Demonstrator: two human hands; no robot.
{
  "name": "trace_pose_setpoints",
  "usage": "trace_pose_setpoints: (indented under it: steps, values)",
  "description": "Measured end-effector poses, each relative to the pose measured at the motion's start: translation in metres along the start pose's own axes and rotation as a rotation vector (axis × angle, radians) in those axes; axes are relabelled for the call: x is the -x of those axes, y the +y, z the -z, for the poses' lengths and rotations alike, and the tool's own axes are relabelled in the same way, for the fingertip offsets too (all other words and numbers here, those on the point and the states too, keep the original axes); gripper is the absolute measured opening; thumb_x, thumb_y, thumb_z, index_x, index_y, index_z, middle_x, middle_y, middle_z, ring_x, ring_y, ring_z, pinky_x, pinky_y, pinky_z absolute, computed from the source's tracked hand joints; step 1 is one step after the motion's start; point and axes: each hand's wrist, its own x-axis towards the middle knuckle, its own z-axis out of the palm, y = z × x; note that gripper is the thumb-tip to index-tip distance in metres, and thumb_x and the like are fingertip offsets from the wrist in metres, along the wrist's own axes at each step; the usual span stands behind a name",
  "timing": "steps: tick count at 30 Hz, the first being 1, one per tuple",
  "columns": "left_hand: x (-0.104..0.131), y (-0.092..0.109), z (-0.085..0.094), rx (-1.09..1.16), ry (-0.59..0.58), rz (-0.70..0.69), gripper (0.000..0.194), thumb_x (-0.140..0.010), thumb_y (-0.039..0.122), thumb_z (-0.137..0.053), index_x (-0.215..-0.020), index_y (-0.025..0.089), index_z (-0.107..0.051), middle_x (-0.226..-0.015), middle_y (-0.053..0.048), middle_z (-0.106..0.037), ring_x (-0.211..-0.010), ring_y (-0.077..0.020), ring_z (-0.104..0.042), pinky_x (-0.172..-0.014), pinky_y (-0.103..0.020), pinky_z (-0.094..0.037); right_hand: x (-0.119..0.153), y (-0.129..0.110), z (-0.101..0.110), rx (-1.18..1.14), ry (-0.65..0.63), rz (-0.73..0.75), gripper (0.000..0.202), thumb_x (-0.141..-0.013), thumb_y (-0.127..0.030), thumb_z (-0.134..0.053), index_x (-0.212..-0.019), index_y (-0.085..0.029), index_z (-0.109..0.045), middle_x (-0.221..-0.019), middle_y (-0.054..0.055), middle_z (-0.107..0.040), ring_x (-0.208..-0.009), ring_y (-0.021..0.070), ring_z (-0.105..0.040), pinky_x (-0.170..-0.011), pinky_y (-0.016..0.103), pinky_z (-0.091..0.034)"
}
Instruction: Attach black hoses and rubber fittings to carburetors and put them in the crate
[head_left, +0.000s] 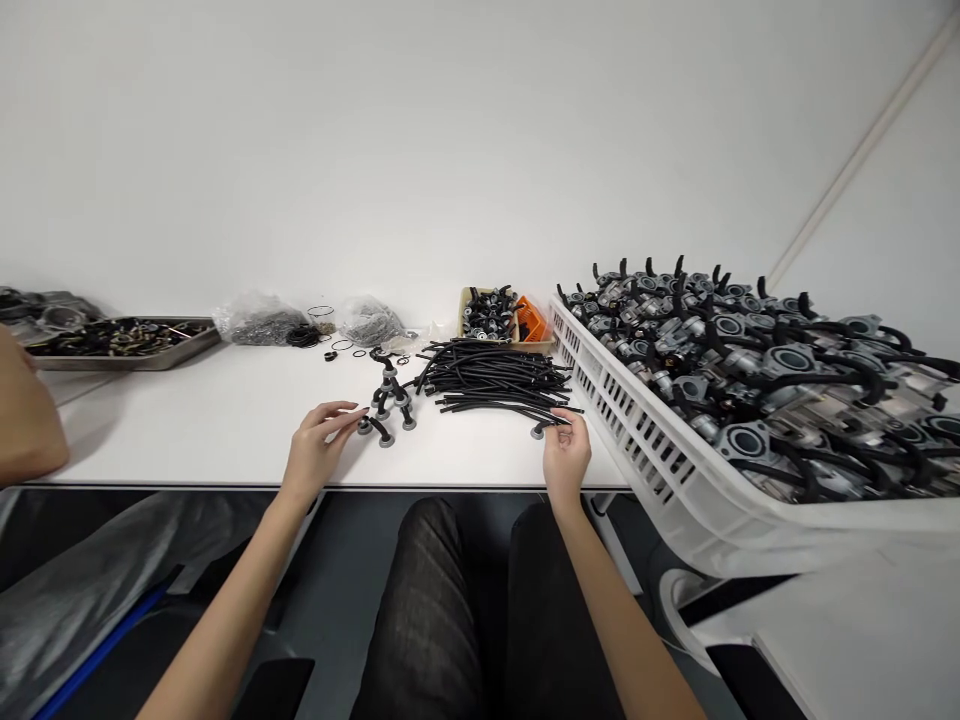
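My left hand point(319, 445) pinches at a short black hose piece with a grey cap point(364, 427), at the left edge of a small cluster of similar capped hose pieces point(385, 438) on the white table. At the right, my right hand point(568, 455) has its fingers closed on another short black hose piece with a grey cap point(537, 432); the fingers hide part of it. Just beyond that hand lies a heap of long thin black tubes point(495, 375), whose nearest ends come close to the fingertips.
A white plastic crate point(645, 440) full of metal parts with black hoses stands at the right. Behind the tubes are a box of small parts point(487, 312) and an orange bin point(531, 322). Plastic bags point(262, 320), black rings point(342, 345) and a metal tray point(180, 345) lie leftward. Another person's arm point(30, 420) rests far left.
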Motion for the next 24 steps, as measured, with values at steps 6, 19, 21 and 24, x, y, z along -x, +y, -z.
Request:
trace_pose_setpoints:
  steps: [6,19,21,24]
  values:
    - [0.019,0.025,-0.016,-0.091,0.091,0.042,0.042,-0.078,0.054,-0.068,-0.104,0.021,-0.073,-0.124,-0.012,-0.066,-0.108,-0.0288,-0.066,-0.1,-0.045,-0.05,0.0,0.0,0.0,0.003,-0.002,0.0,0.028,-0.074,-0.019,-0.049,-0.098,-0.018,-0.063,-0.08,0.002,-0.06,-0.069,0.0171,-0.057,-0.066,0.031,-0.045]
    - [0.021,0.023,-0.024,-0.113,0.083,0.025,0.029,-0.086,0.042,-0.061,-0.104,0.021,-0.071,-0.115,-0.009,-0.072,-0.108,-0.0255,-0.067,-0.104,-0.042,-0.047,0.0,0.0,0.001,0.01,0.001,0.0,0.027,-0.074,-0.02,-0.049,-0.097,-0.018,-0.063,-0.078,0.001,-0.059,-0.069,0.0173,-0.057,-0.067,0.031,-0.045]
    - [0.021,0.022,-0.023,-0.114,0.077,0.028,0.029,-0.087,0.041,-0.06,-0.104,0.02,-0.07,-0.116,-0.01,-0.072,-0.107,-0.0251,-0.068,-0.102,-0.039,-0.049,0.0,0.001,0.001,0.011,0.0,-0.001,0.027,-0.074,-0.02,-0.049,-0.097,-0.018,-0.064,-0.077,0.001,-0.059,-0.069,0.0173,-0.057,-0.066,0.031,-0.045]
    - [0.021,0.024,-0.022,-0.121,0.069,0.042,0.029,-0.086,0.041,-0.061,-0.105,0.02,-0.069,-0.117,-0.01,-0.071,-0.107,-0.025,-0.068,-0.099,-0.037,-0.05,0.0,0.001,0.001,0.012,-0.001,-0.003,0.027,-0.074,-0.02,-0.049,-0.097,-0.018,-0.064,-0.077,0.001,-0.059,-0.068,0.0173,-0.057,-0.066,0.031,-0.045]
